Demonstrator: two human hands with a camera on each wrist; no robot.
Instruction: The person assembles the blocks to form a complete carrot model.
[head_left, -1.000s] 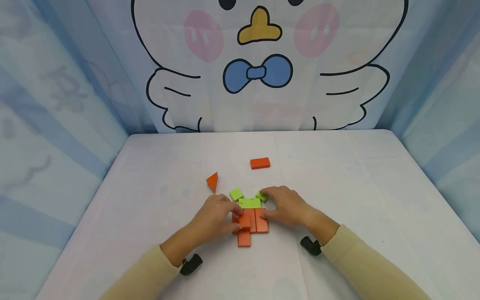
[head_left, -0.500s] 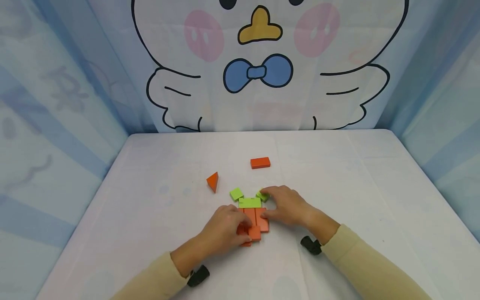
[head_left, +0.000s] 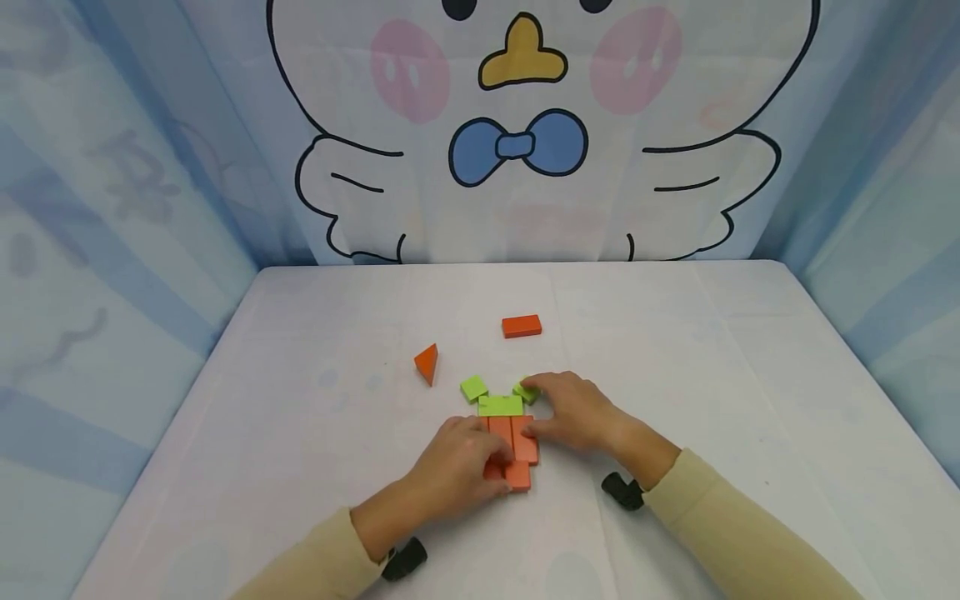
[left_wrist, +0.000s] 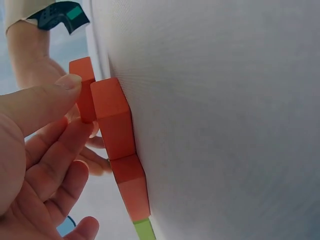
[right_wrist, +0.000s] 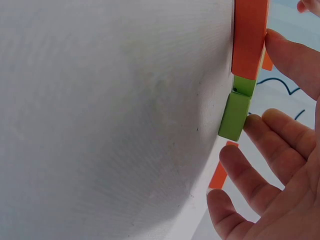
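Orange blocks (head_left: 500, 429) lie side by side below a green block (head_left: 500, 406), with small green blocks (head_left: 473, 388) at its two upper corners. My left hand (head_left: 459, 467) pinches a small orange block (head_left: 518, 476) at the lower end of the group; the left wrist view shows this block (left_wrist: 82, 69) between thumb and fingertips, beside other orange blocks (left_wrist: 114, 125). The right thumb touches the right orange block (right_wrist: 248, 40), and a finger of my right hand (head_left: 581, 410) rests at the upper right green block (right_wrist: 234, 116). The left hand hides part of the lower orange blocks.
Behind the group, an orange triangular block (head_left: 427, 364) lies at the left and an orange rectangular block (head_left: 521, 326) farther back. The white table (head_left: 675, 333) ends at a curtain (head_left: 555, 217) with a cartoon figure, and curtains hang at both sides.
My left hand has moved right and toward the near side with the small orange block, from on top of the group to its lower end. The right hand has stayed in place.
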